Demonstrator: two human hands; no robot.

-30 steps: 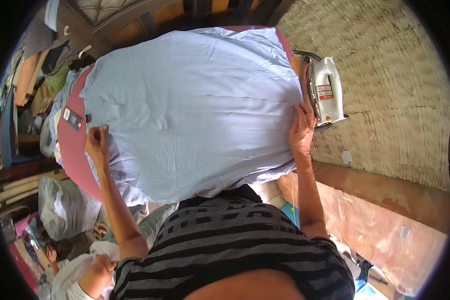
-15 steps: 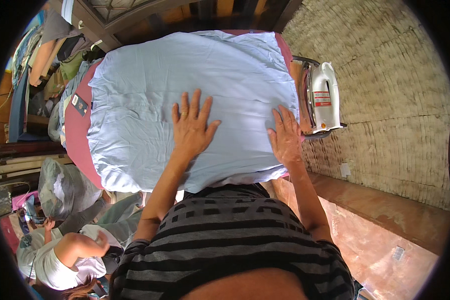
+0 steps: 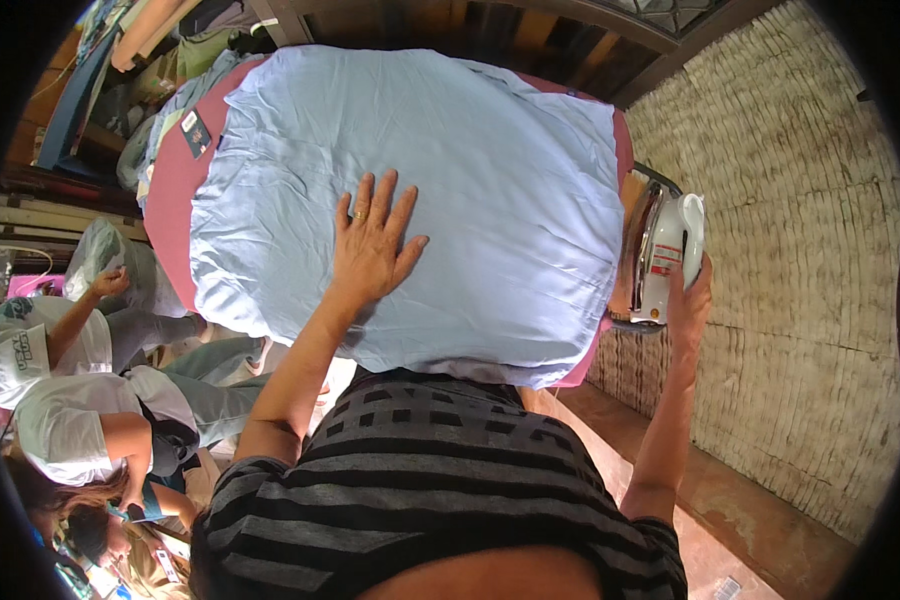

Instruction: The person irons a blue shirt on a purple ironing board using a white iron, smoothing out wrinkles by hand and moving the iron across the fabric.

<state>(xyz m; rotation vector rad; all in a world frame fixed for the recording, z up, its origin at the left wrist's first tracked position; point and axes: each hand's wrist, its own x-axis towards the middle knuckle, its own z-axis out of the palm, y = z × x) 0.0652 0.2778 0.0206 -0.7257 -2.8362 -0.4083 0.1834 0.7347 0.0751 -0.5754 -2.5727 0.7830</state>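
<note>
Maroon padded ironing board (image 3: 170, 205): left hand (image 3: 367, 256) open, flat on wrinkled light-blue cloth (image 3: 500, 220); right hand (image 3: 689, 305) gripping white-bodied iron (image 3: 654, 293). Judged step: iron pickup, calling for steady lift.

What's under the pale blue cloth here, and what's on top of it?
Under the cloth is a dark red board, showing at its left and right ends. On top, the left hand rests with fingers spread. The board's middle is covered, so anything else there can't be seen.

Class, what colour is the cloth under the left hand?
The cloth is light blue, seen best in the head view.
</note>
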